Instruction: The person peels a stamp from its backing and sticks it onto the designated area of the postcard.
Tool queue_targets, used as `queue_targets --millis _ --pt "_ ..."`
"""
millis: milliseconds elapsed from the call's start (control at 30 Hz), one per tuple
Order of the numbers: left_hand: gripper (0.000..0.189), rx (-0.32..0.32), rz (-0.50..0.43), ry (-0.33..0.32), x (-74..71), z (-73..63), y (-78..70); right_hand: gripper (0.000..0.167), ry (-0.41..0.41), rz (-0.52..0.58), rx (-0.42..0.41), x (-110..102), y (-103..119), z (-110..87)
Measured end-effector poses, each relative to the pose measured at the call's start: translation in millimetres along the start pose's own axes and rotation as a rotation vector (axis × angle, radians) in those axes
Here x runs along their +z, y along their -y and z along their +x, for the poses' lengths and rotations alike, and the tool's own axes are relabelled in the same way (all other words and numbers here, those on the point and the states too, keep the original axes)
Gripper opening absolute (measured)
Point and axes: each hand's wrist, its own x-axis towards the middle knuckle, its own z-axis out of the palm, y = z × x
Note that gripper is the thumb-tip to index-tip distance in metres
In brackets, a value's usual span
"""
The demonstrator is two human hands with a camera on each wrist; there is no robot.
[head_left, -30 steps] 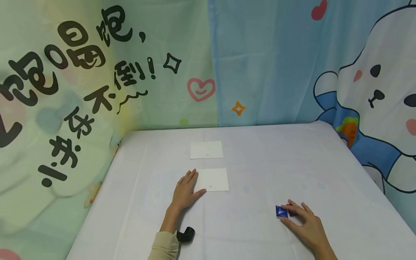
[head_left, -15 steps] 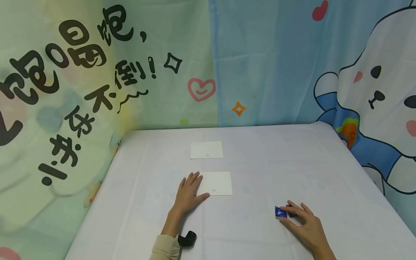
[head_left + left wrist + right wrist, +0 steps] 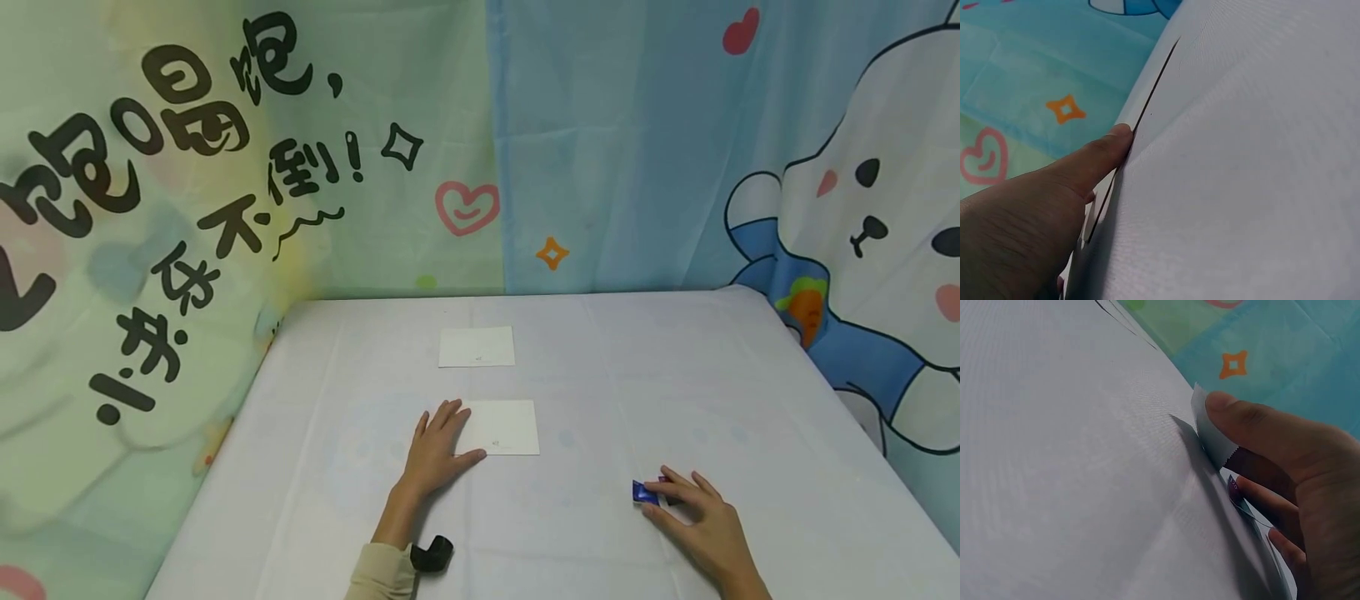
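My left hand (image 3: 435, 454) lies with straight fingers along the left edge of the nearer white card (image 3: 501, 429); its thumb touches the card's near edge, as the left wrist view also shows. At the right, my right hand (image 3: 701, 521) pinches a small blue packet (image 3: 643, 492) with a serrated edge. In the right wrist view the packet's pale underside (image 3: 1207, 428) stands tilted under the thumb, close over the cloth. A second, dark purple piece (image 3: 1234, 489) shows beneath the other fingers, mostly hidden by them.
Another white card (image 3: 477, 347) lies farther back, in line with the nearer one. A white cloth (image 3: 337, 375) covers the table. Behind it hangs a printed curtain (image 3: 600, 167). A black device (image 3: 432, 554) is worn at my left wrist.
My left hand and the nearer card have slid toward me and slightly right, widening the gap to the far card. The blue packet has tilted and shifted slightly nearer in my right hand.
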Motion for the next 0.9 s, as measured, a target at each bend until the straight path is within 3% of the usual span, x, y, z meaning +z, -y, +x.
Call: queue_targets --millis 267,433,633,900 --pt "0.071 0.014 -0.034 -0.007 -2.0 -2.5 -4.8 0.028 -0.003 -0.009 -0.007 0 5 -0.1" --pt "0.070 0.011 -0.074 -0.021 -1.5 -1.8 -5.6 0.024 -0.068 0.011 -0.115 2 5 1.9" --pt "0.066 -0.008 -0.197 -0.056 -2.1 -3.4 -11.5 0.024 -0.106 0.053 -0.206 3 9 2.6" --pt "0.055 0.108 -0.290 -0.157 -9.9 -1.7 -32.6 0.022 -0.146 0.031 -0.282 4 10 5.7"
